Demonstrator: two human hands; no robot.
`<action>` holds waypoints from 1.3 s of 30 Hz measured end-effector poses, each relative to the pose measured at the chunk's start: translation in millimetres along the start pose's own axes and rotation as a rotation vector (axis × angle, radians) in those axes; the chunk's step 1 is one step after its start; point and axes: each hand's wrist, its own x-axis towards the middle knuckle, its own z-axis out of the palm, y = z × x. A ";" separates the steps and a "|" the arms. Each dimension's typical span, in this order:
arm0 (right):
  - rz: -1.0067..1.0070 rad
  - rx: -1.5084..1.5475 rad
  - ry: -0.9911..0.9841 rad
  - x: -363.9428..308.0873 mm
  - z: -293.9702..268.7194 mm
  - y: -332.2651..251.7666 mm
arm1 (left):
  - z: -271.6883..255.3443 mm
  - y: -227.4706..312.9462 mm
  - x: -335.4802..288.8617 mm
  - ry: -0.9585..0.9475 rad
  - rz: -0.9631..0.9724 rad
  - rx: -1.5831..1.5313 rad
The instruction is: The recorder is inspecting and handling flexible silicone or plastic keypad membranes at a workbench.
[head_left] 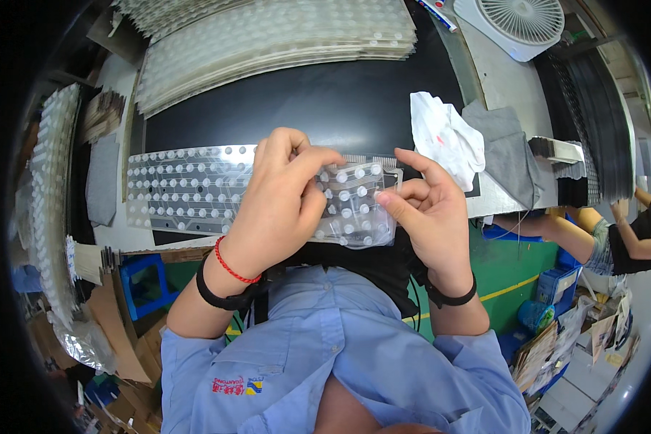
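Observation:
A clear keyboard membrane (pixel 188 184), dotted with rows of whitish round domes and printed with fine traces, lies along the table's near edge. Its right end is bent up, and the raised film there is glossy and curved. Over the middle of the sheet is my left hand (pixel 278 192), its fingers bent and the forefinger tip by the top edge; what they hold, if anything, is hidden. At the right end, my right hand (pixel 437 213) pinches the film's edge between thumb and bent fingers, with the forefinger lifted away.
Stacked membrane sheets (pixel 282 50) stand at the back of the black work mat (pixel 304 101). A white cloth (pixel 448 141) and a grey cloth (pixel 506 148) lie to the right. A white fan (pixel 521 25) is at the far right. Another person (pixel 629 235) sits beyond.

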 end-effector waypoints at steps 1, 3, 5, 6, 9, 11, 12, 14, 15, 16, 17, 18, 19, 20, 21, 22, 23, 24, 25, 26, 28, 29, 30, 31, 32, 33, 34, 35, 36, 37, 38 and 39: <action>-0.011 -0.008 -0.001 -0.6 -1.1 0.6 | 0.3 -2.6 -1.9 -0.014 -0.062 -0.051; -0.037 -0.018 0.056 -5.8 -2.8 -5.7 | -0.9 -6.5 -4.6 -0.030 -0.118 -0.109; -0.067 -0.033 0.112 -6.8 -7.4 -19.2 | -4.2 -10.4 -6.6 0.058 -0.097 -0.285; -0.223 -0.437 0.243 -5.1 -13.8 -30.9 | -7.1 -12.5 -9.6 0.039 -0.125 -0.300; -0.447 -1.064 0.335 13.9 -37.9 -39.3 | -7.3 -19.3 -12.7 0.030 -0.117 -0.344; -0.518 -1.284 0.289 18.1 -48.3 -35.1 | -8.2 -17.9 -14.4 0.033 -0.117 -0.379; -0.431 -1.256 0.227 17.9 -51.9 -31.5 | -7.7 -20.9 -15.8 0.034 -0.115 -0.381; -0.353 -1.223 0.181 19.1 -58.8 -29.9 | -7.4 -23.4 -17.1 0.041 -0.110 -0.390; -0.351 -1.230 0.181 19.4 -65.7 -33.7 | -9.5 -22.3 -17.1 0.031 -0.116 -0.408; -0.350 -1.190 0.298 19.9 -74.7 -39.9 | -11.9 -21.4 -17.4 0.023 -0.122 -0.423; -0.348 -1.147 0.414 20.8 -82.9 -46.7 | -12.6 -21.1 -17.6 0.028 -0.123 -0.427; -0.380 -1.177 0.546 20.9 -88.7 -56.1 | -10.8 -21.3 -17.2 0.034 -0.113 -0.418; -0.413 -1.199 0.674 23.0 -92.3 -67.9 | -11.1 -20.9 -17.7 0.042 -0.106 -0.404; -0.494 -1.218 0.724 29.1 -97.5 -77.7 | -11.2 -20.6 -18.1 0.042 -0.108 -0.404; -0.575 -1.238 0.781 36.5 -105.0 -84.8 | -10.1 -21.3 -18.2 0.041 -0.113 -0.414; -0.630 -1.269 0.783 45.7 -115.6 -90.9 | -10.9 -20.7 -17.7 0.043 -0.119 -0.419; -0.631 -1.268 0.787 58.1 -126.6 -93.8 | -11.7 -20.9 -17.8 0.043 -0.115 -0.418; -0.689 -1.365 0.728 72.2 -138.7 -91.9 | -9.7 -23.3 -18.7 0.039 -0.113 -0.410; -0.746 -1.464 0.670 82.5 -146.5 -91.8 | -10.2 -23.5 -17.8 0.034 -0.106 -0.403; -0.703 -1.421 0.557 91.8 -151.3 -88.7 | -10.8 -22.9 -16.9 0.032 -0.098 -0.409; -0.635 -1.496 0.305 102.3 -142.5 -87.6 | -10.4 -24.4 -18.0 0.047 -0.085 -0.411; -0.639 -1.499 0.305 101.2 -134.6 -87.4 | -11.0 -23.7 -17.2 0.051 -0.084 -0.412; -0.741 -1.506 0.238 98.9 -115.9 -86.0 | -10.9 -22.9 -17.2 0.050 -0.092 -0.417; -0.836 -1.508 0.175 96.5 -101.4 -83.1 | -11.8 -20.7 -17.5 0.041 -0.097 -0.422; -0.835 -1.506 0.171 98.5 -92.1 -77.6 | -12.0 -19.8 -17.6 0.041 -0.102 -0.422; -0.774 -1.511 0.027 99.1 -84.0 -72.2 | -12.6 -19.9 -16.9 0.034 -0.098 -0.410; -0.711 -1.512 -0.114 99.1 -79.0 -68.5 | -12.9 -19.8 -16.4 0.025 -0.092 -0.398; -0.706 -1.512 -0.112 99.6 -76.5 -66.6 | -12.8 -19.6 -16.3 0.021 -0.091 -0.401; -0.661 -1.513 -0.168 101.4 -74.1 -63.8 | -12.9 -19.5 -17.4 0.015 -0.108 -0.400; -0.615 -1.512 -0.223 102.0 -73.1 -61.6 | -12.8 -19.3 -18.2 0.008 -0.124 -0.400; -0.687 -1.484 -0.200 99.8 -72.2 -62.4 | -12.3 -18.8 -18.0 0.004 -0.128 -0.401; -0.681 -1.474 -0.211 97.8 -69.0 -63.5 | -12.3 -18.8 -19.8 -0.017 -0.139 -0.414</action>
